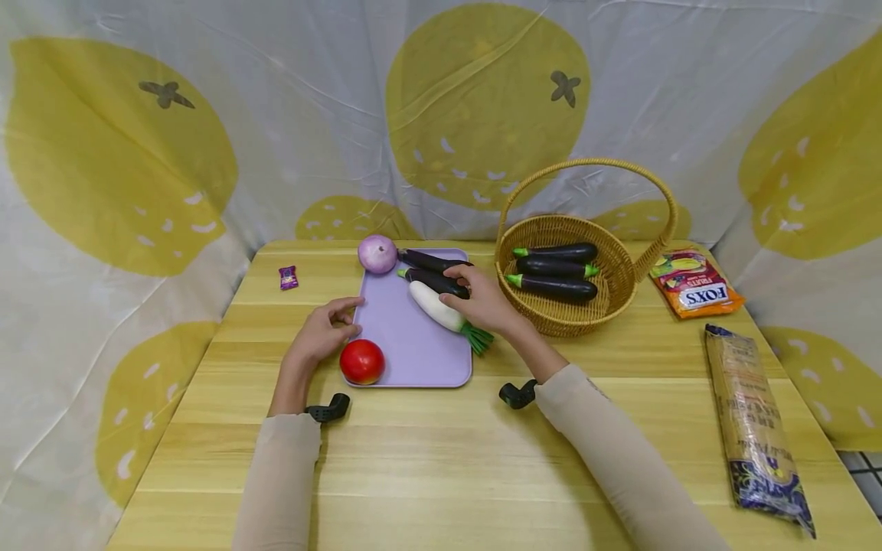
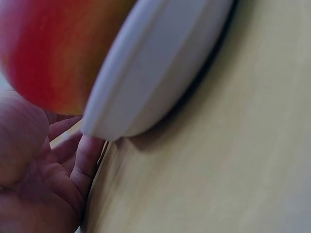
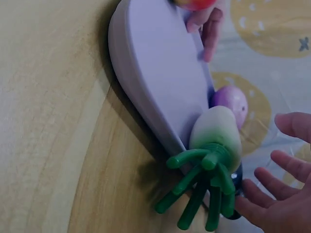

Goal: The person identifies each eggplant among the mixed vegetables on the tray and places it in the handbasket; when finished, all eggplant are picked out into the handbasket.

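A lilac tray (image 1: 406, 344) holds a red tomato (image 1: 362, 362) at its near left corner and a purple onion (image 1: 377, 254) at its far left. Between them and the right side lie a white radish (image 1: 436, 306) with green stems over the rim, and two dark eggplants (image 1: 436, 284) behind it. My left hand (image 1: 320, 330) is at the tray's left edge, fingertips at the rim and thumb apart from the fingers. Over the right ends of the eggplants is my right hand (image 1: 482, 300); its spread fingers (image 3: 277, 183) show beside the radish in the right wrist view.
A wicker basket (image 1: 620, 306) with a tall handle stands at the back right, holding several eggplants (image 1: 558, 288). Farther right lie an orange Fox's candy bag (image 1: 696, 283) and a long plastic-wrapped package (image 1: 754, 421). A small purple packet (image 1: 288, 277) lies back left. Patterned cloth hangs behind.
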Motion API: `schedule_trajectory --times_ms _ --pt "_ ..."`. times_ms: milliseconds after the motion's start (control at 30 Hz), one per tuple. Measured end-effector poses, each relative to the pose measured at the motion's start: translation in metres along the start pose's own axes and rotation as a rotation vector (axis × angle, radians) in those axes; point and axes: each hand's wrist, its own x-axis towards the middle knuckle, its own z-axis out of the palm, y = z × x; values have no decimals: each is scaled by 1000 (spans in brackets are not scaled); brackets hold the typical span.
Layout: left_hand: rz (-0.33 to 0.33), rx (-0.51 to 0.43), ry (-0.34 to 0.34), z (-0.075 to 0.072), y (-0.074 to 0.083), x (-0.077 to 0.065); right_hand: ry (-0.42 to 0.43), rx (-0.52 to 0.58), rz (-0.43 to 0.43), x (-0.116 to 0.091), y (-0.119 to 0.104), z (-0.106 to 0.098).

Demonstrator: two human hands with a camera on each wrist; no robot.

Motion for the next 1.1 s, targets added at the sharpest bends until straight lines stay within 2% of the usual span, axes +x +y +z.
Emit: schedule_trajectory --times_ms 200,433,767,967,1100 --pt "-1 14 1 -1 -1 -1 21 -45 -2 6 5 6" --pt "28 5 8 -3 -3 -1 46 -76 10 15 8 12" --pt "17 -1 -3 -1 -1 0 3 -132 50 27 19 15" --pt "13 -5 -4 0 -1 0 -23 -204 51 33 20 17" --pt "20 2 -1 1 -1 0 -44 -207 53 35 20 15"
